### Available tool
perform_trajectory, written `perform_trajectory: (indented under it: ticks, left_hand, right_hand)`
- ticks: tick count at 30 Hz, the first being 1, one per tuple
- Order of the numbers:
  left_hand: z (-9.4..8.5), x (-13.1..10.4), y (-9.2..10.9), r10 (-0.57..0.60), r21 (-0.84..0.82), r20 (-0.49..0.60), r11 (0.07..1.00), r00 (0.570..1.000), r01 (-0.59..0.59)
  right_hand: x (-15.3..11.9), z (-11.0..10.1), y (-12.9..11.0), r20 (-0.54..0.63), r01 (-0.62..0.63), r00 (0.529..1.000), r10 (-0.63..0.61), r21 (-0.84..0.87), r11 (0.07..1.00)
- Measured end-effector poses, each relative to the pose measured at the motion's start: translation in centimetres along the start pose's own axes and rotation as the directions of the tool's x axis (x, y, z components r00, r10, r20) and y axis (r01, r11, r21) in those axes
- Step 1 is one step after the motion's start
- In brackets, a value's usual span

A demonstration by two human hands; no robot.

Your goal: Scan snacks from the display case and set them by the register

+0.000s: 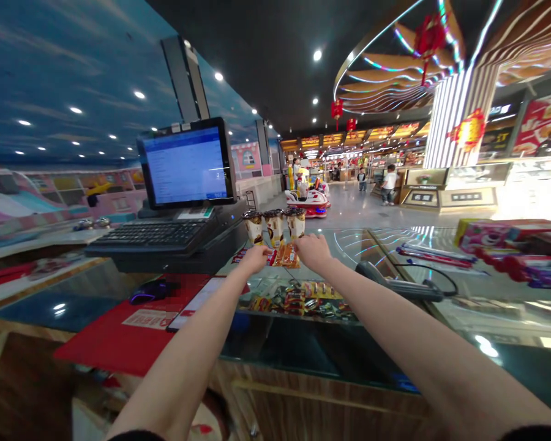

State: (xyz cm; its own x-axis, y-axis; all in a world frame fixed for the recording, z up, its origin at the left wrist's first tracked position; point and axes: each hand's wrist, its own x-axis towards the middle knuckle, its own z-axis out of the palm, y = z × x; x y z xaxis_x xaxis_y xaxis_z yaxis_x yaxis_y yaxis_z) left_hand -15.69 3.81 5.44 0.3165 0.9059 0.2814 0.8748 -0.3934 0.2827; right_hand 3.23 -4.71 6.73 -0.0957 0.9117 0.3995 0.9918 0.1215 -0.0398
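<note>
Both arms stretch forward over the glass counter. My left hand [256, 259] is closed, thumb and fingers pinching at a red snack packet [272, 257]. Across from it, my right hand [313, 251] has its fingers curled at the edge of an orange-brown snack packet [287, 256]. The packets lie flat, side by side, between the hands. The fingertips are small and partly hidden. Just behind stand three lidded snack cups in a row: a left cup [253, 229], a middle cup [274, 229] and a right cup [296, 225].
Left of the hands are a monitor [186, 164], a keyboard [151, 237], a mouse [152, 292], a red mat [114, 340] and a tablet [195, 304]. On the right lie a barcode scanner [397, 283] and colourful boxes [509, 236]. Wrapped snacks [303, 298] show under the glass.
</note>
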Motion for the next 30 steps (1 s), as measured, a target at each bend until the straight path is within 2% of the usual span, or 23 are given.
perform_trajectory:
  ticks: [3, 9, 15, 19, 24, 27, 30]
  left_hand:
    - [0.4, 0.3, 2.3, 0.051, -0.006, 0.035, 0.999, 0.998, -0.051]
    - [1.4, 0.6, 6.8, 0.096, -0.082, 0.031, 0.992, 0.995, -0.093]
    - [1.9, 1.3, 9.5, 0.091, -0.068, -0.028, 0.993, 0.995, -0.093]
    - [2.3, 1.8, 9.6, 0.098, -0.012, 0.006, 0.995, 0.995, -0.098]
    - [3.9, 1.2, 8.2, 0.172, 0.113, 0.026, 0.978, 0.985, -0.174]
    - [4.6, 0.7, 7.4, 0.241, 0.125, 0.012, 0.963, 0.971, -0.240]
    - [4.9, 0.4, 6.8, 0.262, 0.093, -0.020, 0.961, 0.965, -0.259]
  right_hand:
    - [-0.6, -0.8, 1.3, -0.010, -0.031, 0.999, 0.031, -0.003, 1.000]
    - [-2.0, -2.8, 4.6, 0.003, -0.098, 0.995, 0.098, -0.011, 0.995]
    - [-3.6, -4.1, 9.1, -0.002, -0.213, 0.977, 0.213, 0.016, 0.977]
    - [-5.2, -4.3, 12.2, -0.015, -0.271, 0.962, 0.271, 0.028, 0.962]
    - [-7.2, -4.3, 15.7, -0.007, -0.309, 0.951, 0.310, 0.054, 0.950]
    - [-8.0, -4.0, 17.3, 0.009, -0.327, 0.945, 0.327, 0.054, 0.944]
    - [-8.9, -3.7, 18.6, -0.011, -0.331, 0.943, 0.332, 0.053, 0.942]
